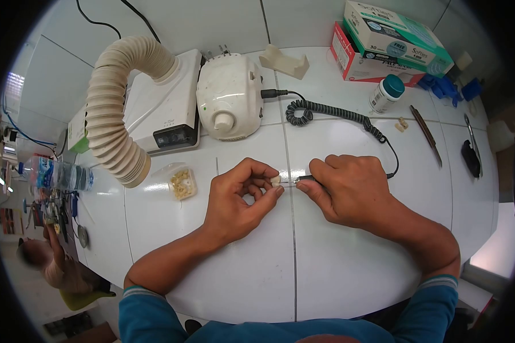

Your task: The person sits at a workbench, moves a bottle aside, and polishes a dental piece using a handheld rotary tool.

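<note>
My left hand (243, 197) pinches a small cream-coloured piece, tooth-like in look (276, 180), between thumb and fingertips. In my right hand (355, 188) is a rotary handpiece (306, 178), its slim metal tip pointing left and meeting or nearly meeting the small piece. Most of the handpiece's body is hidden under my fingers. From it a coiled black cord (337, 108) leads back to a white control unit (230, 100). Left of my left hand stands a small clear box (183, 183) holding several yellowish pieces.
A ribbed suction hose (111, 97) curves down from a white machine (154, 108) at the left. Behind are a cream stand (285, 62), stacked boxes (395, 40) and a green-capped bottle (387, 93). A brown-handled knife (426, 134) lies right. Another person (57, 263) sits far left.
</note>
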Demonstrator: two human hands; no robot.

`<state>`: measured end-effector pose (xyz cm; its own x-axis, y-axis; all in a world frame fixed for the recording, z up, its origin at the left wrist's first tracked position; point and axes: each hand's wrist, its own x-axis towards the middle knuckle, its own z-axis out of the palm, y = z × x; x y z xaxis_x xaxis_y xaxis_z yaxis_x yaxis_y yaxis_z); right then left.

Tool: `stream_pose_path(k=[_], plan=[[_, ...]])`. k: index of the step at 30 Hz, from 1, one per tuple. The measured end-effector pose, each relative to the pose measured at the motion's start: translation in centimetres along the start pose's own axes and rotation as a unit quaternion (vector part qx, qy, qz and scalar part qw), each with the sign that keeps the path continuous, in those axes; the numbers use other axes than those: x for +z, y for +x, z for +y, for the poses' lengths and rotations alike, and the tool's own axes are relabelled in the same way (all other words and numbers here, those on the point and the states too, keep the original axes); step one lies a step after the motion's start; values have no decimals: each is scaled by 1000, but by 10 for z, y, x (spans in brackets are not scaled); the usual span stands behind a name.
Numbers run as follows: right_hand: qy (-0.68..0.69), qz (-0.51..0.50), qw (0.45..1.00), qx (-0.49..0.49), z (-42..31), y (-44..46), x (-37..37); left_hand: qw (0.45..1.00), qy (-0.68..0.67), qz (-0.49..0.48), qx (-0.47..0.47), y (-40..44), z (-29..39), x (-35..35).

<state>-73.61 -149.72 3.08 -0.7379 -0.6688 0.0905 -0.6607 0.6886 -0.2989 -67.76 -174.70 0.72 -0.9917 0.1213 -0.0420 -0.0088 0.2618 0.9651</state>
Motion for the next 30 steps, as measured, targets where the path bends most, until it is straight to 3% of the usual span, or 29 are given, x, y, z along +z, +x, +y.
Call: stream_pose_path(k=[30], plan=[[-1,15,1000,-10,1,0,1,1000,31,-4,-1,-1,2,-1]])
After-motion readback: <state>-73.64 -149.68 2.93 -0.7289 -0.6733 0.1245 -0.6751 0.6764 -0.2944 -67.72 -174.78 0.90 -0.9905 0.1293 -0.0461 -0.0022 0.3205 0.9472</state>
